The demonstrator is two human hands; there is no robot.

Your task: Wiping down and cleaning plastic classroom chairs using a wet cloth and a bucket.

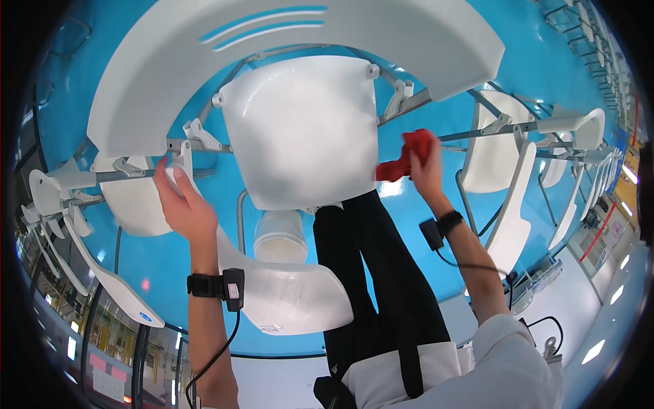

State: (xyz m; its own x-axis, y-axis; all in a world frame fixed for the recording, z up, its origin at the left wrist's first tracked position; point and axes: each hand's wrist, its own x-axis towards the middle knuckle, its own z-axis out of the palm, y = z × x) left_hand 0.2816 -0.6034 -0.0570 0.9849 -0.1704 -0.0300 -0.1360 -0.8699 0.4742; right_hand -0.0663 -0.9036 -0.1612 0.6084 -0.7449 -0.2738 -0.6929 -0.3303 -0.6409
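A red cloth (406, 156), bunched and slightly blurred, is gripped in my right hand (429, 166) beside the right edge of a white plastic chair seat (306, 133). My left hand (186, 207) holds the narrow upper end of a white plastic tablet arm (299, 296), thumb on one side and fingers on the other. This arm curves down and broadens near my legs. Beyond the seat rises a white backrest (357, 23) with two slots. A grey metal frame (199, 145) carries the seat through white plastic brackets (401, 97).
A white bucket (280, 237) stands on the glossy blue floor (281, 345) below the seat's near edge. Similar chairs line up to the left (135, 197) and right (498, 145), their tablet arms jutting out. A cable (217, 347) runs from my left wrist device.
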